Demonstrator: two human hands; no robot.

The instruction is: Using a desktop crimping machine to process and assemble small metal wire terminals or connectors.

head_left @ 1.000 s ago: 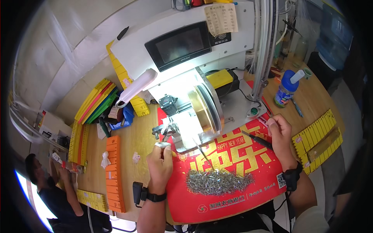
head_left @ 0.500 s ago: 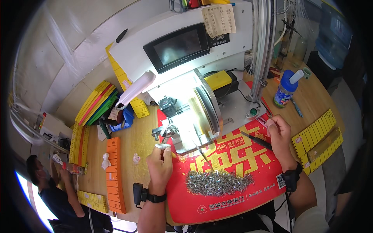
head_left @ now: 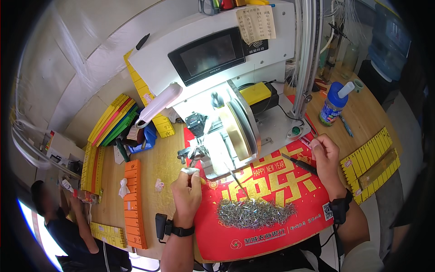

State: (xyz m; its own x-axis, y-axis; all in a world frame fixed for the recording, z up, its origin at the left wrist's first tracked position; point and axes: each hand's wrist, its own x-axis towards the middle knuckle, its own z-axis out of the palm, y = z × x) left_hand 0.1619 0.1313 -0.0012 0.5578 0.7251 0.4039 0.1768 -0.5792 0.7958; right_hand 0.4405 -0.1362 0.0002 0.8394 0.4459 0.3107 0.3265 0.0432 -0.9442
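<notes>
My left hand, with white tape round a fingertip, is closed in a pinch just under the small metal clamp of a white machine. What its fingertips hold is too small to make out. On the right, my right hand is closed round a slim black tool whose thin tip points left over the red mat. Its thumb and forefinger press together beside the machine's base. Between the hands, a pile of short silvery metal bits lies on the red mat. A gold-rimmed wheel stands under a bright light.
An orange ruled tray lies left of my left hand; yellow ruled trays lie far right. A blue-lidded jar stands behind my right hand. The machine's screen rises behind. Another person sits at far left.
The glare on the wheel has dimmed, so its gold rim and a dark knob above it show more clearly. Both of my hands stay in nearly the same place.
</notes>
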